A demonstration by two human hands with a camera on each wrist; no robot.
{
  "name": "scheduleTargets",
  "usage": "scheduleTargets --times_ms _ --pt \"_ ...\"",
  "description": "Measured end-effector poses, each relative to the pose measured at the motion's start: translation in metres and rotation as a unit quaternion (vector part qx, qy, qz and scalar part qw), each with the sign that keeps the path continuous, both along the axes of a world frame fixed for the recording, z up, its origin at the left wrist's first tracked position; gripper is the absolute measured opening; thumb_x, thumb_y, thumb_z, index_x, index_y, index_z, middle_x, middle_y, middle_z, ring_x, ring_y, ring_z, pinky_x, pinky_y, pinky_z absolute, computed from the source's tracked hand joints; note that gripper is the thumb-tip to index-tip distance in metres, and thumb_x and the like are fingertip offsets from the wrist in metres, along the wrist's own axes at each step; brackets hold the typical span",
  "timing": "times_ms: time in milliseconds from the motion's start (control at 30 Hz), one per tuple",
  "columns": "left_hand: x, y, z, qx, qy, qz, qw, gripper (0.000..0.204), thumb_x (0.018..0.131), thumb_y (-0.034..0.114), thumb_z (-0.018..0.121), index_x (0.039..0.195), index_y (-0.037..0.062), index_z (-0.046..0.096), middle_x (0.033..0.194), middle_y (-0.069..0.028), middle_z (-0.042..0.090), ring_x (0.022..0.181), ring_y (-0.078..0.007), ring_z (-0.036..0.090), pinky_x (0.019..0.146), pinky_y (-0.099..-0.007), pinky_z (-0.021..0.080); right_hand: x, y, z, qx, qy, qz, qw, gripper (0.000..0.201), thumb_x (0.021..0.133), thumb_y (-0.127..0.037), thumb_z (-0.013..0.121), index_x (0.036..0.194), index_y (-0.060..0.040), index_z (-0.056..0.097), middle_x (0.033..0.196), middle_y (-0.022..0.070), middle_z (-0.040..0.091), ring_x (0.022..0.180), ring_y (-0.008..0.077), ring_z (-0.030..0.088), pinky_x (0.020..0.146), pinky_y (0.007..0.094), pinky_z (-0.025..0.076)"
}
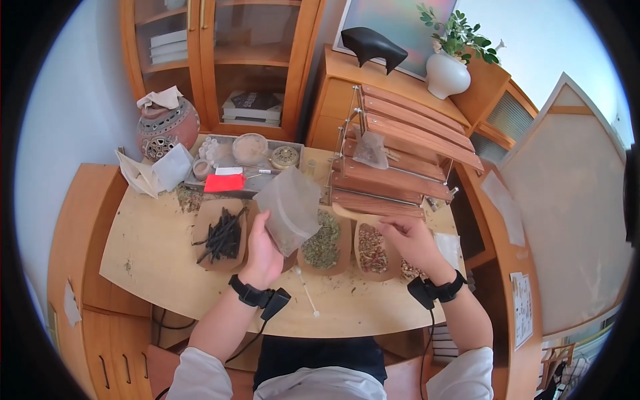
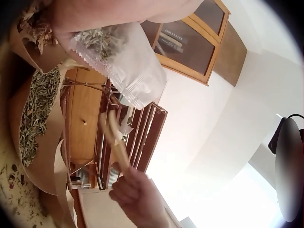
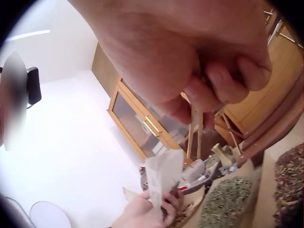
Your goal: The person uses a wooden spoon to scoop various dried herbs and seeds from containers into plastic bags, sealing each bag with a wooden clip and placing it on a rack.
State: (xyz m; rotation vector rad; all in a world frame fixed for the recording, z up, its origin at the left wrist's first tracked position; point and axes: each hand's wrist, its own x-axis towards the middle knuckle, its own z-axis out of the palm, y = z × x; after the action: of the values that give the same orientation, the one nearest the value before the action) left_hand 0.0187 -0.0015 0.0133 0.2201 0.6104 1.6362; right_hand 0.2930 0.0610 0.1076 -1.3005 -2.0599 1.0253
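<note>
My left hand (image 1: pixel 263 252) grips a translucent pouch (image 1: pixel 288 208) at its lower left side, over the table. Dried green herb shows inside the pouch (image 2: pixel 128 66) in the left wrist view. My right hand (image 1: pixel 415 243) pinches light wooden tongs (image 2: pixel 118 145), whose two prongs (image 3: pixel 194 135) stand slightly apart in the right wrist view. The tongs point left toward the pouch, above the paper trays. Beneath lie a tray of chopped green herb (image 1: pixel 323 243) and one of reddish dried mix (image 1: pixel 372 250). Black dried strips (image 1: pixel 223 237) fill the tray left of my left hand.
A wooden slatted rack (image 1: pixel 400 147) stands at the back right. Behind the trays, a grey tray (image 1: pixel 230 150) carries small jars, a red packet (image 1: pixel 225 183) and a brass burner (image 1: pixel 285 157). A patterned pot (image 1: pixel 168 127) sits back left. A thin white stick (image 1: pixel 307 293) lies in front.
</note>
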Motion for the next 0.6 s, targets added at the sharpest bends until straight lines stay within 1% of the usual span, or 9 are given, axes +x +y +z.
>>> scheduleTargets --times_ms 33,133,167,233,433,600 --pt "0.0 0.0 0.002 -0.001 -0.004 0.006 1.0 0.049 0.101 0.033 0.041 0.142 0.0059 0.043 0.14 -0.0072 0.052 0.129 -0.024 0.049 0.109 -0.0388 0.037 0.004 0.002 -0.006 -0.002 -0.046 -0.006 0.999 0.029 0.094 -0.023 0.062 0.107 0.003 0.069 0.084 0.0121 0.071 0.08 0.0145 0.065 0.075 0.0288 0.051" --pt "0.001 0.0 0.002 0.003 0.003 0.012 1.0 0.051 0.1 0.036 0.043 0.142 0.0056 0.042 0.14 -0.0074 0.052 0.129 -0.0239 0.049 0.109 -0.0391 0.037 0.015 0.015 -0.037 0.013 -0.117 0.002 0.993 0.03 0.094 -0.026 0.061 0.105 0.0005 0.071 0.084 0.0146 0.07 0.081 0.019 0.068 0.075 0.0309 0.051" --pt "0.001 0.0 0.002 0.006 0.008 0.012 1.0 0.053 0.1 0.037 0.044 0.142 0.0055 0.042 0.141 -0.0075 0.051 0.13 -0.0239 0.048 0.109 -0.0394 0.037 0.015 0.018 -0.04 0.012 -0.138 0.008 0.99 0.03 0.094 -0.026 0.06 0.105 -0.0001 0.071 0.083 0.0144 0.07 0.08 0.0192 0.067 0.075 0.0311 0.051" --pt "0.002 0.0 0.003 0.003 -0.005 0.017 1.0 0.05 0.1 0.034 0.042 0.142 0.0056 0.043 0.139 -0.0076 0.053 0.128 -0.0243 0.05 0.109 -0.0393 0.038 0.009 0.023 -0.042 0.011 -0.179 0.019 0.984 0.031 0.094 -0.027 0.06 0.105 -0.0013 0.072 0.081 0.0141 0.07 0.078 0.0195 0.066 0.075 0.0316 0.051" --pt "0.0 0.003 0.0 -0.005 -0.004 0.019 1.0 0.049 0.1 0.032 0.041 0.142 0.0057 0.043 0.139 -0.008 0.054 0.128 -0.0247 0.051 0.109 -0.0395 0.038 -0.011 0.034 -0.05 -0.149 -0.101 0.068 0.981 0.031 0.093 -0.027 0.062 0.108 -0.0008 0.071 0.088 0.0128 0.071 0.078 0.0181 0.062 0.076 0.0309 0.05" --pt "0.001 0.001 0.001 0.001 0.0 0.015 1.0 0.05 0.1 0.033 0.041 0.142 0.0057 0.042 0.14 -0.0081 0.053 0.129 -0.0247 0.05 0.11 -0.0396 0.038 -0.016 0.033 -0.059 -0.141 -0.098 0.082 0.982 0.031 0.093 -0.027 0.063 0.107 -0.0002 0.071 0.088 0.0106 0.071 0.08 0.0163 0.061 0.076 0.0295 0.049"
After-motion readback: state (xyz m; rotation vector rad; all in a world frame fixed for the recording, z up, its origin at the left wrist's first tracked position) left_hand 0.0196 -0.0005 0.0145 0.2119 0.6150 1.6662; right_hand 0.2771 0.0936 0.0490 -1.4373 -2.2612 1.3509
